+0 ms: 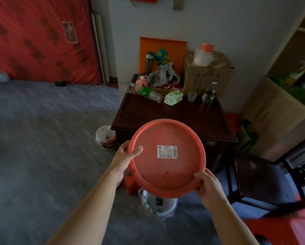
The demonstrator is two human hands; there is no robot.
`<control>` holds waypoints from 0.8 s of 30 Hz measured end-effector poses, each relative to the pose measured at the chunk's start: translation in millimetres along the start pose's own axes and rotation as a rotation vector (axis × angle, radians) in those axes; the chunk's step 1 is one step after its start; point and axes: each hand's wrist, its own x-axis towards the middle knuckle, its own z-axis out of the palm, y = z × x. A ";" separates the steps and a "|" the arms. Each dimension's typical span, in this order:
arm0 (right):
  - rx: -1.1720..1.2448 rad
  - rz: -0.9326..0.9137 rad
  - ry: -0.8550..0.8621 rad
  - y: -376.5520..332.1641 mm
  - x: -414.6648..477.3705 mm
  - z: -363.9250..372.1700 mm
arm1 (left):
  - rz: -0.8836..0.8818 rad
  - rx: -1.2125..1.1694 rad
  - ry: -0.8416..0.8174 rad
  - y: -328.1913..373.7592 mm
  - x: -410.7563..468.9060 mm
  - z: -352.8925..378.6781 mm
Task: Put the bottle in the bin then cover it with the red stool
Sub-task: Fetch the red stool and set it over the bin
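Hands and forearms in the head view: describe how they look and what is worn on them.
Both forearms are bare as far as the frame shows, with no sleeves in sight. The left hand and right hand wear no gloves. No watch, bracelet or ring is visible. Nails look short and unpainted.

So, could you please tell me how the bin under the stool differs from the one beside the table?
The near bin sits partly hidden beneath the held stool; the far bin stands uncovered by the table. The near bin shows a dark bottle; the far bin shows reddish scraps. Both are pale and bag-lined.
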 end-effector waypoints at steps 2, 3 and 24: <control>-0.011 0.007 0.001 3.6 3.7 1.7 | -0.015 -0.002 -0.011 -5.6 8.5 -5.0; -0.012 0.016 0.003 4.5 7.0 2.0 | -0.017 -0.003 -0.011 -7.8 13.3 -6.2; -0.053 0.197 0.036 32.4 119.5 0.5 | -0.234 0.005 0.050 -63.9 114.8 -14.2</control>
